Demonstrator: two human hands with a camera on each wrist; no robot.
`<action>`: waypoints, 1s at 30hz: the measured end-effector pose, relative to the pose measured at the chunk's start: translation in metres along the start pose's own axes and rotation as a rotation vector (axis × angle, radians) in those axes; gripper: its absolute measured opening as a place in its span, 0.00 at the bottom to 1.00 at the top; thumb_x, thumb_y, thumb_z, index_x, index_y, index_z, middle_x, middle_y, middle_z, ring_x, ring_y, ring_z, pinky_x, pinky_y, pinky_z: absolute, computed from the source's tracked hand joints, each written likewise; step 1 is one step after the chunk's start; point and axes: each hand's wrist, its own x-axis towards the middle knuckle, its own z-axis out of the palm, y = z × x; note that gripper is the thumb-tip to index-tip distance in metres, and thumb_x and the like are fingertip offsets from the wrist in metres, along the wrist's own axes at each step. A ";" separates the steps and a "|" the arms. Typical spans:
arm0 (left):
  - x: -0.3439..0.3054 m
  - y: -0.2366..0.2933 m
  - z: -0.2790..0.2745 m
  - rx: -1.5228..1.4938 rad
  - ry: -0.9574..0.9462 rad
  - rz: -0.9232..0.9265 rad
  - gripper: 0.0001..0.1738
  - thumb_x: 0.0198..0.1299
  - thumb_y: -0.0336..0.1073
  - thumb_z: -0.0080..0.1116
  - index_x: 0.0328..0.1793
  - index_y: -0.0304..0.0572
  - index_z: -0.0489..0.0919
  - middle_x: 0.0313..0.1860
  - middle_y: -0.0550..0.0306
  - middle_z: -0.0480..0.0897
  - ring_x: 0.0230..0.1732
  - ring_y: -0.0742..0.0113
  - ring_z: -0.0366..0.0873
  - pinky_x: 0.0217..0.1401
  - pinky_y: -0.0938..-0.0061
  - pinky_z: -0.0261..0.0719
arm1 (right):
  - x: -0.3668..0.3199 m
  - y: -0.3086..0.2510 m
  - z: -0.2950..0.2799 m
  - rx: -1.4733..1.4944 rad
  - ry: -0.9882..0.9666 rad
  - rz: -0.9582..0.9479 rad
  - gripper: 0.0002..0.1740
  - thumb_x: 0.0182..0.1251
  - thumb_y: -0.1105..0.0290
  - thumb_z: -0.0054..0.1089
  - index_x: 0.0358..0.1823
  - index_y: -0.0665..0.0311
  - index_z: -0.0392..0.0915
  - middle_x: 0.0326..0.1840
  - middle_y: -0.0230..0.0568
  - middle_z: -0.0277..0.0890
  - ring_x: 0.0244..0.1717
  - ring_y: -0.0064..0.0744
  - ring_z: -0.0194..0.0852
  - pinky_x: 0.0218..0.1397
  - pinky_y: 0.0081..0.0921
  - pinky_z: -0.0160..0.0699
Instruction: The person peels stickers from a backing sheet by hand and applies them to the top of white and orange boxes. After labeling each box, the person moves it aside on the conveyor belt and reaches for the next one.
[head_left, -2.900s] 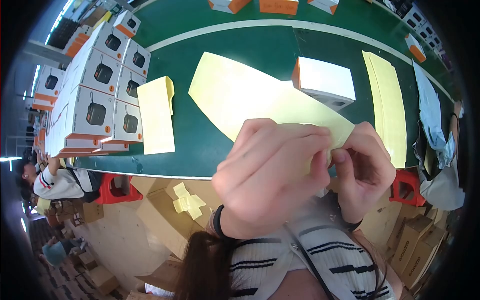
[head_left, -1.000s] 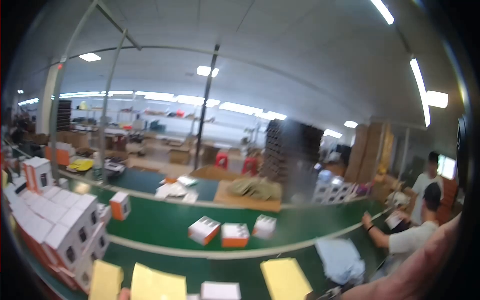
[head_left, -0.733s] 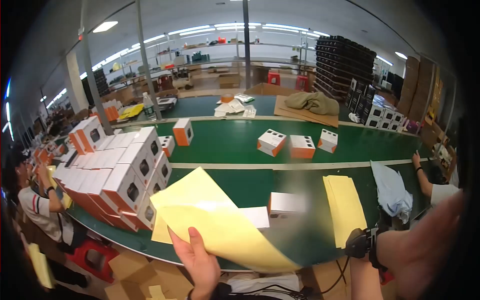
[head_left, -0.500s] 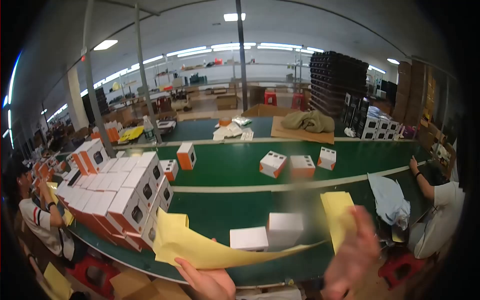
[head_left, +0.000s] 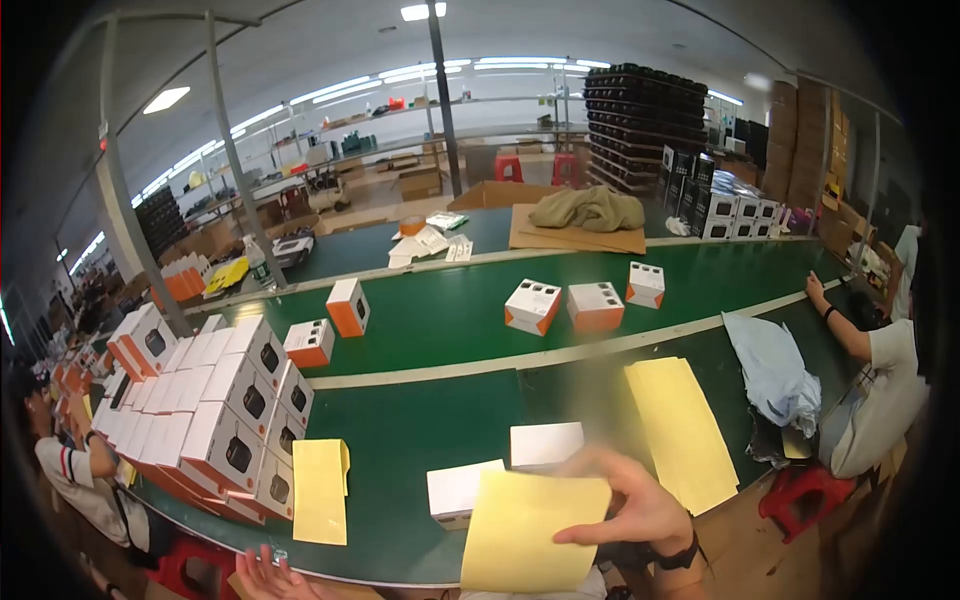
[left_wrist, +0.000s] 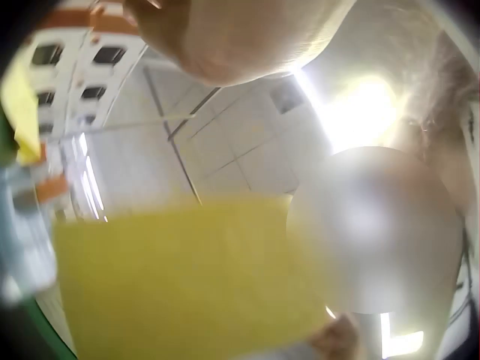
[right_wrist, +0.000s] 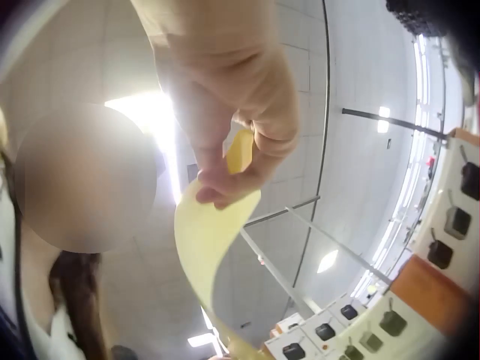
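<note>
In the head view my right hand (head_left: pixel 630 510) pinches a yellow paper sheet (head_left: pixel 530 530) by its edge, thumb on the near face. The right wrist view shows the fingertips together on the sheet (right_wrist: pixel 210 240), which hangs down in a curve. My left hand (head_left: pixel 270 577) is low at the left, off the table's front edge, with fingers loosely spread and nothing in them. Behind the held sheet stand two white boxes, one (head_left: pixel 462 490) partly covered by it and another (head_left: pixel 546 445) farther back. A folded yellow sheet (head_left: pixel 320 490) lies to the left.
White and orange boxes (head_left: pixel 225 440) are stacked high at the left. A yellow sheet stack (head_left: pixel 685 430) lies right of my right hand, with a pale blue plastic bag (head_left: pixel 775 365) beyond. Several boxes stand on the green strip (head_left: pixel 430 340) behind. People sit at both sides.
Both hands worked at the sheet's corner earlier, then the left hand held it. Now the left hand has let go and moved left; the right hand has the sheet. The head view has tilted up.
</note>
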 end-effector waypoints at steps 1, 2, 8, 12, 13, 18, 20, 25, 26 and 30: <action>0.004 0.014 -0.002 0.082 -0.251 0.116 0.20 0.69 0.36 0.49 0.63 0.33 0.72 0.65 0.41 0.70 0.61 0.47 0.72 0.63 0.58 0.71 | 0.008 -0.005 0.002 -0.129 -0.086 -0.038 0.25 0.59 0.78 0.71 0.53 0.66 0.67 0.39 0.34 0.78 0.34 0.14 0.76 0.32 0.13 0.76; 0.006 0.023 -0.006 0.106 -0.520 0.153 0.18 0.69 0.37 0.51 0.60 0.33 0.75 0.63 0.40 0.72 0.61 0.47 0.73 0.63 0.57 0.72 | 0.015 -0.007 0.004 -0.254 -0.173 -0.075 0.24 0.59 0.76 0.72 0.52 0.65 0.68 0.37 0.32 0.78 0.32 0.14 0.74 0.31 0.13 0.74; -0.018 0.068 0.039 0.246 -1.104 0.592 0.19 0.47 0.28 0.70 0.49 0.37 0.85 0.50 0.50 0.84 0.56 0.55 0.81 0.58 0.64 0.66 | 0.012 0.016 0.026 -0.150 -0.303 -0.004 0.17 0.61 0.70 0.72 0.45 0.64 0.72 0.26 0.29 0.75 0.25 0.14 0.68 0.26 0.16 0.63; -0.027 0.059 0.048 0.196 -1.033 0.381 0.19 0.46 0.28 0.71 0.48 0.34 0.84 0.47 0.49 0.84 0.53 0.54 0.81 0.58 0.62 0.68 | 0.005 0.013 0.043 -0.037 -0.019 -0.059 0.14 0.65 0.78 0.65 0.50 0.70 0.75 0.32 0.36 0.79 0.32 0.17 0.75 0.34 0.15 0.71; -0.028 0.058 0.051 0.156 -1.025 0.316 0.20 0.46 0.27 0.71 0.48 0.33 0.84 0.46 0.49 0.85 0.51 0.54 0.81 0.58 0.61 0.69 | 0.003 0.014 0.043 -0.033 0.007 -0.056 0.13 0.66 0.80 0.63 0.50 0.71 0.74 0.35 0.38 0.80 0.36 0.18 0.77 0.37 0.16 0.73; -0.026 0.052 0.052 0.172 -1.134 0.292 0.16 0.55 0.28 0.66 0.51 0.34 0.81 0.44 0.51 0.84 0.46 0.57 0.81 0.55 0.65 0.73 | -0.006 0.035 0.043 0.020 0.100 -0.055 0.12 0.67 0.82 0.60 0.50 0.74 0.74 0.41 0.40 0.82 0.43 0.18 0.79 0.44 0.17 0.77; -0.026 0.051 0.054 0.205 -1.234 0.253 0.15 0.65 0.32 0.61 0.57 0.37 0.78 0.44 0.53 0.83 0.45 0.62 0.80 0.57 0.68 0.73 | -0.006 0.037 0.043 -0.021 0.136 -0.113 0.12 0.65 0.85 0.60 0.49 0.75 0.74 0.43 0.43 0.81 0.43 0.20 0.79 0.46 0.18 0.79; -0.028 0.051 0.064 -0.026 -1.013 0.251 0.12 0.46 0.19 0.67 0.40 0.31 0.83 0.36 0.48 0.85 0.40 0.54 0.83 0.46 0.66 0.76 | -0.001 0.036 0.062 -0.008 0.383 -0.281 0.13 0.62 0.85 0.62 0.46 0.74 0.71 0.43 0.46 0.76 0.38 0.34 0.82 0.44 0.27 0.82; -0.029 0.050 0.065 -0.030 -1.015 0.248 0.12 0.46 0.19 0.67 0.40 0.31 0.83 0.36 0.48 0.85 0.40 0.54 0.83 0.46 0.66 0.76 | 0.000 0.038 0.063 -0.029 0.479 -0.379 0.13 0.62 0.84 0.62 0.46 0.73 0.70 0.43 0.46 0.75 0.37 0.37 0.82 0.43 0.29 0.84; -0.030 0.052 0.068 0.054 -0.991 0.382 0.11 0.46 0.23 0.70 0.39 0.36 0.84 0.35 0.53 0.85 0.39 0.59 0.83 0.51 0.67 0.72 | 0.004 0.039 0.054 -0.156 0.493 -0.531 0.18 0.52 0.92 0.65 0.46 0.76 0.77 0.39 0.52 0.80 0.39 0.34 0.83 0.39 0.22 0.85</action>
